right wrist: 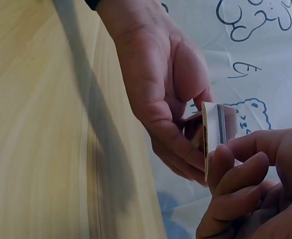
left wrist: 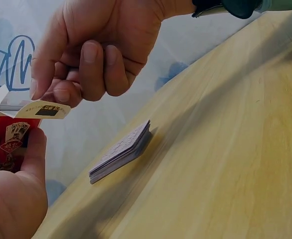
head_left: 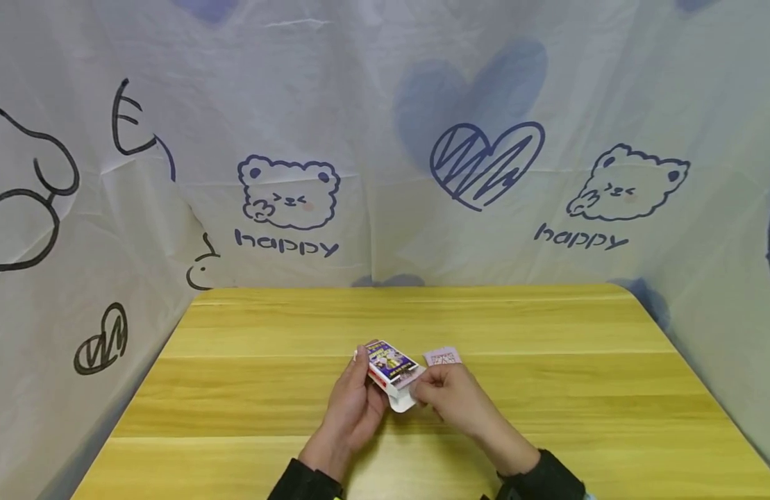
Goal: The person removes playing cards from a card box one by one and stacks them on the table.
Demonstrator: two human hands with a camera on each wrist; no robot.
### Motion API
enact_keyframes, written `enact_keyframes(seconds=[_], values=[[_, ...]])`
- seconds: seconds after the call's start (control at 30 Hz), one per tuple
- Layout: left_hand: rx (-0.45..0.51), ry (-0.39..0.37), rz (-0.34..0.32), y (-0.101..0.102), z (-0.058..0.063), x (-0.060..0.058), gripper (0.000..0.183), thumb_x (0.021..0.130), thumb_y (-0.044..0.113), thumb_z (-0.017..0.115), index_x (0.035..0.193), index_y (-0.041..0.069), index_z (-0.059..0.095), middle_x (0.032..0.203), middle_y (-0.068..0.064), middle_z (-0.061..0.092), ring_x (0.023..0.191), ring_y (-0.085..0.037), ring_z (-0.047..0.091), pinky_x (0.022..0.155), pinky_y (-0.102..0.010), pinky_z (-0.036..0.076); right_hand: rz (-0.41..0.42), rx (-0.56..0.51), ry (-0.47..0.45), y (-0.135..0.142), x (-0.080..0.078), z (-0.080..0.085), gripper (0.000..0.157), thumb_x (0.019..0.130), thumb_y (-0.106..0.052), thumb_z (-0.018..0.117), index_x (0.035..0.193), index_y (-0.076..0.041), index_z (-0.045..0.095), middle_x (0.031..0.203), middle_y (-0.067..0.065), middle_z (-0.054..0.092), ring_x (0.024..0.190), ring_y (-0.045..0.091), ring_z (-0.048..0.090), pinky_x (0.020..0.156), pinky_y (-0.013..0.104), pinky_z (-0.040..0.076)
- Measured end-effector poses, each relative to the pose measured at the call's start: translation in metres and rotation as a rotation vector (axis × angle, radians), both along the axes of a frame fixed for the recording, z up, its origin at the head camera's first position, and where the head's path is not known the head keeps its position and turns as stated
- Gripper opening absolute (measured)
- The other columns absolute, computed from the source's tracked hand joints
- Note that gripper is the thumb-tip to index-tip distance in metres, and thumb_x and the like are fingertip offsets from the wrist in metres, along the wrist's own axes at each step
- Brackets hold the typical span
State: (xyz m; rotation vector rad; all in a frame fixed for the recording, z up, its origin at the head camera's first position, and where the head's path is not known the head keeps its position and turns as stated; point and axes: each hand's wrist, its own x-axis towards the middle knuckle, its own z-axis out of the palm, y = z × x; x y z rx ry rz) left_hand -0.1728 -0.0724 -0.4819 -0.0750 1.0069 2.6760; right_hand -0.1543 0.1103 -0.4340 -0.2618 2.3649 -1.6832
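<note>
My left hand (head_left: 356, 406) grips a playing card box (head_left: 389, 364), purple and yellow on its top face and red on another in the left wrist view. The end toward my right hand is open, with a white flap (left wrist: 49, 109) folded out. Edges of playing cards (right wrist: 222, 124) show inside that opening. My right hand (head_left: 456, 399) has its thumb and fingertips at this end, pinching the cards beside the flap; its other fingers are curled. A neat stack of pale patterned cards (left wrist: 121, 152) lies on the table behind the right hand.
The wooden table (head_left: 247, 389) extends around both hands. Hanging white cloth (head_left: 372, 229) with drawn bears and hearts stands behind the table and along its sides. Dark sleeves (head_left: 541, 479) cover the forearms at the near edge.
</note>
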Motion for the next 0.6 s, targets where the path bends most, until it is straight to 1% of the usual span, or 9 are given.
enact_keyframes(seconds=[0.1,0.2,0.4,0.5,0.6], values=[[0.006,0.004,-0.011,0.0001,0.0007,0.0008,0.062,0.101,0.046,0.042,0.148,0.009,0.025,0.147,-0.016,0.038,0.129,-0.023,0.047,0.107,-0.033,0.042,-0.032,0.018,-0.020,0.0011,-0.0025,-0.0027,0.017,0.085,-0.016,0.066,0.075,-0.001,0.067,0.066,0.007,0.061,0.046,0.008,0.041,0.039,0.018,0.032],[0.008,0.013,-0.026,0.0003,0.0010,0.0011,0.060,0.101,0.044,0.042,0.148,0.011,0.025,0.150,-0.017,0.034,0.129,-0.023,0.047,0.107,-0.034,0.043,-0.068,0.012,-0.046,0.0018,-0.0040,-0.0045,0.022,0.087,-0.020,0.067,0.074,-0.003,0.066,0.065,0.004,0.060,0.045,0.009,0.039,0.039,0.019,0.031],[0.004,0.066,-0.061,-0.0003,0.0011,0.0015,0.059,0.102,0.043,0.042,0.149,0.015,0.023,0.144,-0.015,0.039,0.126,-0.023,0.049,0.102,-0.035,0.047,-0.122,-0.030,-0.071,0.0011,-0.0052,-0.0068,0.033,0.088,-0.029,0.069,0.071,-0.001,0.065,0.062,0.002,0.057,0.044,0.009,0.037,0.038,0.021,0.029],[0.014,0.101,-0.078,-0.0008,0.0011,0.0025,0.058,0.102,0.042,0.042,0.150,0.016,0.021,0.142,-0.014,0.039,0.126,-0.025,0.049,0.101,-0.035,0.048,-0.151,-0.046,-0.069,-0.0002,-0.0054,-0.0077,0.036,0.086,-0.029,0.072,0.067,0.000,0.063,0.059,0.003,0.055,0.043,0.009,0.036,0.038,0.021,0.028],[0.022,0.123,-0.093,-0.0006,0.0014,0.0036,0.056,0.102,0.039,0.042,0.149,0.018,0.021,0.141,-0.014,0.040,0.125,-0.026,0.049,0.100,-0.035,0.049,-0.186,-0.042,-0.059,-0.0009,-0.0055,-0.0091,0.035,0.084,-0.025,0.074,0.064,0.000,0.061,0.055,0.003,0.053,0.042,0.008,0.036,0.037,0.020,0.027]])
